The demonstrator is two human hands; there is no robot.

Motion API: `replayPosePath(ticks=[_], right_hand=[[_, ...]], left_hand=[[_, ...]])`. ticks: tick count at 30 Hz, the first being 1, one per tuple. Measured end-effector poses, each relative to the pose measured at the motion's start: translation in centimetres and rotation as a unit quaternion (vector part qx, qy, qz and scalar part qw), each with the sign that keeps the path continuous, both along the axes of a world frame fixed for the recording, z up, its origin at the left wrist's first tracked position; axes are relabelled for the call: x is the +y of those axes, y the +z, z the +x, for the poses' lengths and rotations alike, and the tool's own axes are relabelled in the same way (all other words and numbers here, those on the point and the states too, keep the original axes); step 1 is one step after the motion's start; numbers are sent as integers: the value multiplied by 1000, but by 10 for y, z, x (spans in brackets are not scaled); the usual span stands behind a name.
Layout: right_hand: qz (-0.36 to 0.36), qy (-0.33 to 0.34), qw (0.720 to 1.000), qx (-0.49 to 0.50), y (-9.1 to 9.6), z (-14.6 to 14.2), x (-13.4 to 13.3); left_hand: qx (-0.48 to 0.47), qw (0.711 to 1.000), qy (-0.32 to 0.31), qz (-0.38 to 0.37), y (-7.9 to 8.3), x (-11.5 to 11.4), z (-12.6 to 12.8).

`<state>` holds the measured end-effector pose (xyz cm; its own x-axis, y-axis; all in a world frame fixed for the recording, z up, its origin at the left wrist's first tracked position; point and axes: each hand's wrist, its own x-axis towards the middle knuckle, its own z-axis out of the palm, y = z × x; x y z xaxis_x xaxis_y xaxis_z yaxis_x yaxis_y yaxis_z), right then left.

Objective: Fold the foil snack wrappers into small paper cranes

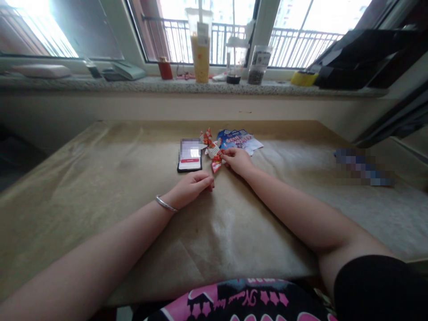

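Note:
My right hand (238,161) reaches across the table, its thumb and fingers pinched on the edge of a crumpled red and white wrapper (216,166). More red and white wrapper pieces (207,136) lie just behind it. My left hand (197,180), with a silver bangle at the wrist, rests on the table with curled fingers; whether anything is inside them is hidden. A phone (190,156) with a lit screen lies beyond the left hand, left of the wrappers. Blue printed cards (236,139) are fanned out behind my right hand.
A tan cover (150,249) spreads over the table. At the right lies a blurred blue item (363,167). The stone windowsill (133,84) holds a tall cup with yellow contents (200,53), a clear jar (259,64), a red container (165,69) and a yellow tape roll (303,78).

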<state>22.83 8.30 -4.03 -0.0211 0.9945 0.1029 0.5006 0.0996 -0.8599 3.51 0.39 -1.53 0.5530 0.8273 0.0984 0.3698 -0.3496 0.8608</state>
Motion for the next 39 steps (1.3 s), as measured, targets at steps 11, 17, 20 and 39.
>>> replayPosePath(ticks=[11, 17, 20, 39], right_hand=[[47, -64, 988, -132, 2, -11, 26], [34, -80, 988, -125, 6, -17, 33], [25, -58, 990, -124, 6, -19, 36], [74, -21, 989, -126, -3, -12, 18]], left_hand=[[-1, 1000, -11, 6, -1, 2, 1], [0, 1000, -19, 13, -3, 3, 0], [4, 1000, -21, 15, -3, 4, -1], [34, 998, -28, 39, -3, 3, -5]])
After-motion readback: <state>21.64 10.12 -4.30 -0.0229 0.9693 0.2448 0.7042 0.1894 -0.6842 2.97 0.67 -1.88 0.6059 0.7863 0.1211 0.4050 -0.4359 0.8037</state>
